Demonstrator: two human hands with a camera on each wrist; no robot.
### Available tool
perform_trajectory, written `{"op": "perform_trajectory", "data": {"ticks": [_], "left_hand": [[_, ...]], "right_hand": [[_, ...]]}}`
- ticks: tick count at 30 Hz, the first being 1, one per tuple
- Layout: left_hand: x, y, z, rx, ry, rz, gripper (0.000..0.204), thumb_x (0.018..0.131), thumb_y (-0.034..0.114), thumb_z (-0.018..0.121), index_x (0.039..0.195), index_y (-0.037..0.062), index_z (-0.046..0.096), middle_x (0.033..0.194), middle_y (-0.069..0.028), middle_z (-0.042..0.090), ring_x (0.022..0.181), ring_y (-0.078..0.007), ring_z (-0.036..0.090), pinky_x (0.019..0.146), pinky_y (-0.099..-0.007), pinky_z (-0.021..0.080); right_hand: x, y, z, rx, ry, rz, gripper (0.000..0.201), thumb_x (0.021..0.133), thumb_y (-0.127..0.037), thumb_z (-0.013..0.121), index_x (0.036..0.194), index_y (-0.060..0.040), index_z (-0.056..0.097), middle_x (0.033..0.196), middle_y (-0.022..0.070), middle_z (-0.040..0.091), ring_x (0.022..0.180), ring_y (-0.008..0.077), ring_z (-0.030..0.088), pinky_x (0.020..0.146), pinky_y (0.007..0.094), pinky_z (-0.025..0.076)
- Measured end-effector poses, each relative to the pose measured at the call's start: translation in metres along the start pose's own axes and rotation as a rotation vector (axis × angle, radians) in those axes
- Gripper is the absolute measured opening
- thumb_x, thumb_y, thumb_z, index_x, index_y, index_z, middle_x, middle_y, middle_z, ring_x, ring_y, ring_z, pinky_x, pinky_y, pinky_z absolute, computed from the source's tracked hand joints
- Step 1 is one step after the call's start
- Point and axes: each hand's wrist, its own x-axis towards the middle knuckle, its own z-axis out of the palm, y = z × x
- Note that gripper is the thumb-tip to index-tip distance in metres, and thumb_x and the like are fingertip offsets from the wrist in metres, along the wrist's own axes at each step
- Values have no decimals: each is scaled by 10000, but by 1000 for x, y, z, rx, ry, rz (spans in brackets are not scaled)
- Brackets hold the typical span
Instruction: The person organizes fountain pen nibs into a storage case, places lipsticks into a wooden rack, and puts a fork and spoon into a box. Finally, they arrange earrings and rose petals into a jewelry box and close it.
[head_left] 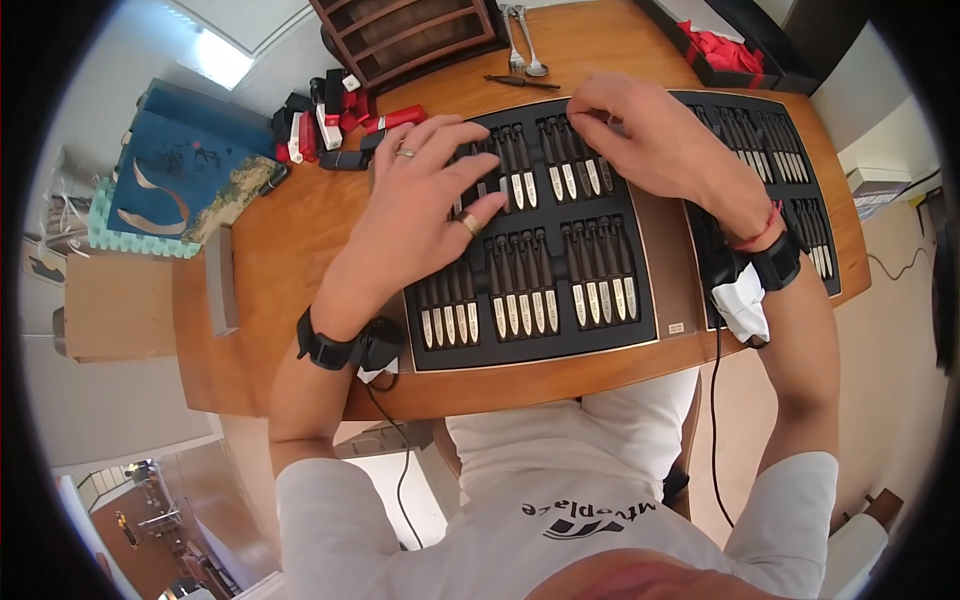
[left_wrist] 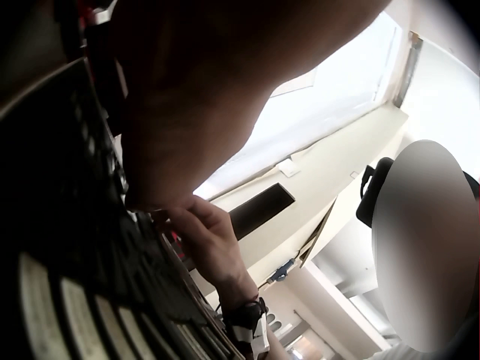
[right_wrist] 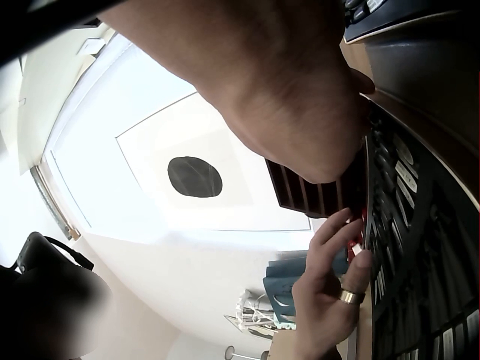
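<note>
An opened case lies on the table, its black insert (head_left: pixel 540 345) filled with rows of slim, dark cutlery pieces (head_left: pixel 520 280) with pale metallic ends. Over the upper-left rows hovers my left hand (head_left: pixel 415 200), fingers spread and loosely bent, rings on two of them. My right hand (head_left: pixel 640 130) reaches to the top of the upper-right row (head_left: pixel 575 165), thumb and fingers bent close together there. Its fingertips are hidden in both wrist views, and I cannot tell whether a piece is between them. The case's other half (head_left: pixel 800 170) holds more such pieces under the right forearm.
A fork (head_left: pixel 516 62) and a spoon (head_left: pixel 536 68) lie behind the case, near a thin dark tool (head_left: pixel 520 82). A wooden rack (head_left: pixel 410 35) stands at the back. Red and black small items (head_left: pixel 330 115) cluster left of it. A box with red cloth (head_left: pixel 715 48) sits back right.
</note>
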Motion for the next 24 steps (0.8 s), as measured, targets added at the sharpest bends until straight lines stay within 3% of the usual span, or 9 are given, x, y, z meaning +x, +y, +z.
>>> {"op": "perform_trajectory", "data": {"ticks": [7,11,13,14,19,22,24], "left_hand": [[-10,-2,19,-49,93,14,271,940,231,807,1152,63,795,1282,-81,721,1338,-305,604,1178,-522,383],[-11,-3,25,-135,134,-51,243,934,243,812,1109,76,790,1224,-59,719,1293,-289,617,1155,-499,404],[-9,-2,22,-169,141,-74,238,935,240,809,1106,77,780,1209,-59,711,1274,-286,617,1145,-492,409],[-9,-2,22,-175,116,-96,233,937,238,805,1102,78,771,1194,-58,704,1255,-284,617,1135,-486,413],[-12,-4,28,-206,167,-90,213,950,219,785,1097,72,744,1171,-54,688,1225,-285,602,1104,-483,419],[-14,-7,30,-204,153,-74,208,951,213,782,1094,66,746,1184,-55,689,1227,-292,596,1084,-483,424],[-13,-10,31,-231,156,-63,207,953,215,778,1090,61,757,1191,-58,695,1228,-301,593,1072,-481,425]], "right_hand": [[2,-6,-1,1,-8,62,139,1044,-120,651,1089,7,689,984,104,646,897,265,641,765,374,531],[5,-18,-2,4,-30,82,124,1012,-96,639,1026,23,672,921,149,634,871,308,639,752,389,522],[3,-18,0,29,10,112,139,1030,-110,653,1064,20,687,952,133,655,882,265,648,739,376,530],[4,-15,-1,8,-13,119,137,1057,-117,673,1112,2,714,1027,86,731,951,177,672,834,312,523],[13,-21,4,-25,73,187,195,1051,-146,702,1164,12,722,1012,65,755,928,142,686,838,296,540],[30,-16,11,-154,154,265,245,1030,-210,700,1112,17,745,887,185,756,792,314,733,761,390,569],[49,-1,10,-220,80,219,269,1021,-232,702,1086,24,752,894,207,758,804,349,735,773,414,572]]}}
